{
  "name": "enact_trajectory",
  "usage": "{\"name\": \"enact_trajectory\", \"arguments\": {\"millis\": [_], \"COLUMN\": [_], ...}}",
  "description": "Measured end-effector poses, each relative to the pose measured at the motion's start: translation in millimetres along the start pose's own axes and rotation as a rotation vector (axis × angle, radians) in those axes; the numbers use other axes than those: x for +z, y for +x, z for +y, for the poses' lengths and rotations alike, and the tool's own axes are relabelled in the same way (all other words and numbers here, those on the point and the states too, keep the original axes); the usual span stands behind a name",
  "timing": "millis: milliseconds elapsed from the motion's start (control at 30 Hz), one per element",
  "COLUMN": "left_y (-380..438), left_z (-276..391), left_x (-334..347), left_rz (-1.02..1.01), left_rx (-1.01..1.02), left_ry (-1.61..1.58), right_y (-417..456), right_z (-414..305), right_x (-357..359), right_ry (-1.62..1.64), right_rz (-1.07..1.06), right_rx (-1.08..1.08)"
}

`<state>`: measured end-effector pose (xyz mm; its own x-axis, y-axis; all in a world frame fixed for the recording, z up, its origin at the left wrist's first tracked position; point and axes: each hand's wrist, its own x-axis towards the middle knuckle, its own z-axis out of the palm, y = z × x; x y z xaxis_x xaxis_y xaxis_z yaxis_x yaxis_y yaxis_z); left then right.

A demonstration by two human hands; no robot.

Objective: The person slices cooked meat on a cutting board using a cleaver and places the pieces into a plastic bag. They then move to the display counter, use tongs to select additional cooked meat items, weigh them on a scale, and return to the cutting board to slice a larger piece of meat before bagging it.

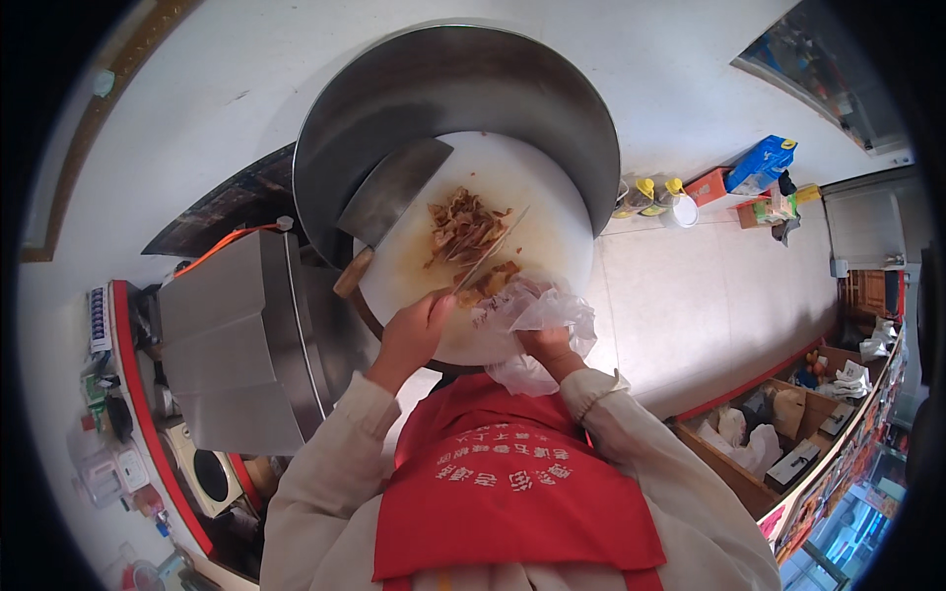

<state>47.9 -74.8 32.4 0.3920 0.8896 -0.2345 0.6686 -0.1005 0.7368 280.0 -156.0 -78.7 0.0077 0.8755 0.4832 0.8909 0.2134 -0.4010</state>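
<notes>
My left hand [417, 330] is closed around the handle end of a knife [491, 249], seen nearly edge-on, its blade over the meat. My right hand [547, 343] is partly inside a thin clear plastic bag [543, 306], whose film lies against the board. A heap of sliced brown meat [465, 225] sits mid-board, with larger pieces [499, 279] between the knife and the bag. Beneath them is a round white cutting board [550, 185]. A broad cleaver [399, 188] with a wooden handle [355, 272] lies at the board's left edge.
A tall curved metal guard [458, 81] rises behind the board. At the left stands a stainless steel cabinet [214, 347]. Yellow-capped oil bottles [643, 196] and a white tub [684, 212] are on the floor at right. Wooden compartments [798, 414] hold plastic bags at lower right.
</notes>
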Motion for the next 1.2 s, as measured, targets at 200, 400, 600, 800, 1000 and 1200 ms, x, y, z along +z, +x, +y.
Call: {"name": "enact_trajectory", "arguments": {"millis": [200,400,600,800,1000,1200], "left_y": [-41,-17,4,-47,-58,-18], "left_z": [14,9,0,21,6,18], "left_x": [-10,30,30,8,31,48], "left_rz": [-0.082,-0.002,0.03,0.069,-0.004,0.016], "left_rx": [-0.085,-0.014,0.023,-0.045,-0.109,-0.082], "left_ry": [0.171,0.26,0.05,0.063,0.238,0.272], "right_y": [-10,5,9,14,-13,-4], "right_z": [5,4,8,5,17,12], "right_x": [9,-2,-6,-12,6,2], "right_ry": [-0.019,-0.061,-0.234,-0.164,-0.29,-0.388], "right_rz": [-0.001,-0.033,0.052,-0.029,-0.045,0.097], "right_rx": [0.021,-0.046,-0.18,-0.114,-0.144,-0.274]}}
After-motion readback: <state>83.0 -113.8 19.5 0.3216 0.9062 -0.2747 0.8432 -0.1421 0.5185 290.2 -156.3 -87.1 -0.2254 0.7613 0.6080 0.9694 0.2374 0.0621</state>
